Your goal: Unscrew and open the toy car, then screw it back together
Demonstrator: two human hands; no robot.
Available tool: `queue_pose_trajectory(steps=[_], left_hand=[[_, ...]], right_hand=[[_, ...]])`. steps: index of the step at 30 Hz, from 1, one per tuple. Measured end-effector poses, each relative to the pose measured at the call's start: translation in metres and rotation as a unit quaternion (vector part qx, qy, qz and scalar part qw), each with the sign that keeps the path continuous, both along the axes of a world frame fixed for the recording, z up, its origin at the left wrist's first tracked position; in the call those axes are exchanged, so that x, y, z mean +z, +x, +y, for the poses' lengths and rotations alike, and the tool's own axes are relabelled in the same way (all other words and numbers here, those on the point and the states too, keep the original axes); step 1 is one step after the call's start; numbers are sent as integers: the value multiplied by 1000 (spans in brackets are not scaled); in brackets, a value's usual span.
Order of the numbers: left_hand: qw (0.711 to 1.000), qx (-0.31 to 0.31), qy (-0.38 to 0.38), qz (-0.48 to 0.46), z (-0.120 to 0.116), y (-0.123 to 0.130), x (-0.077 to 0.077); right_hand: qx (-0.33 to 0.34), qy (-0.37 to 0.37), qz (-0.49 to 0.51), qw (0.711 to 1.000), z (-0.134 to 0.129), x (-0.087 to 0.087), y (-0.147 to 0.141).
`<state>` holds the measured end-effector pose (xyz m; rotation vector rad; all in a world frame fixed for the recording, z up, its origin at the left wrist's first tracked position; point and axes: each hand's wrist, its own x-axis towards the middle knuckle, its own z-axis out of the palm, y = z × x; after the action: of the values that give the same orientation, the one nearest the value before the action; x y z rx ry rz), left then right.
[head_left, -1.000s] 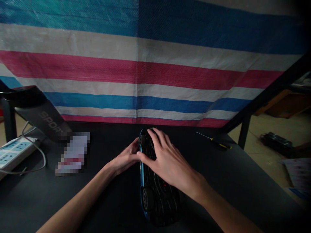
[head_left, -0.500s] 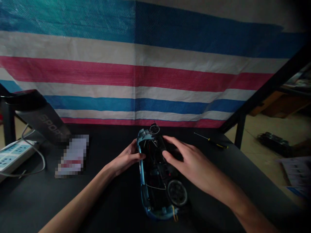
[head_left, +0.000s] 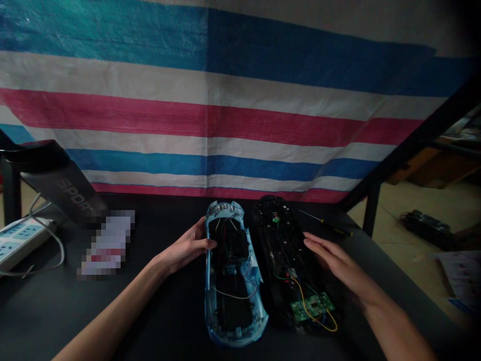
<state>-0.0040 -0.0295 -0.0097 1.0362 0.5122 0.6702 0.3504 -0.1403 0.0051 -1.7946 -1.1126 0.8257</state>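
Overall, striped sheeting [head_left: 281, 120] backs the dark table [head_left: 161, 316] beneath the car shell [head_left: 231, 271].

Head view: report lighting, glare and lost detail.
In the head view, dim light overall, faint sheen upper left on the striped sheet; same head view, the black chassis nearly merges with the dark table, and pixel blocks obscure the pale item at left.

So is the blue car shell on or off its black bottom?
Off: the blue shell is open side up beside the black base, green circuit board showing.
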Motion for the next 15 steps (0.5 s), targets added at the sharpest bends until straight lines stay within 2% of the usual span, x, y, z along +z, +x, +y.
queue_pose_trajectory(steps=[3, 7, 15], left_hand=[[1000, -8, 5, 0, 3, -2, -2], [1000, -18, 8, -5, 5, -1, -3], [1000, -18, 8, 17, 5, -2, -4]], right_hand=[[-19, -21, 108, 994, 1, -19, 1], [-8, -31, 209, 977, 13, -34, -5], [4, -11, 291, 957, 38, -44, -15]])
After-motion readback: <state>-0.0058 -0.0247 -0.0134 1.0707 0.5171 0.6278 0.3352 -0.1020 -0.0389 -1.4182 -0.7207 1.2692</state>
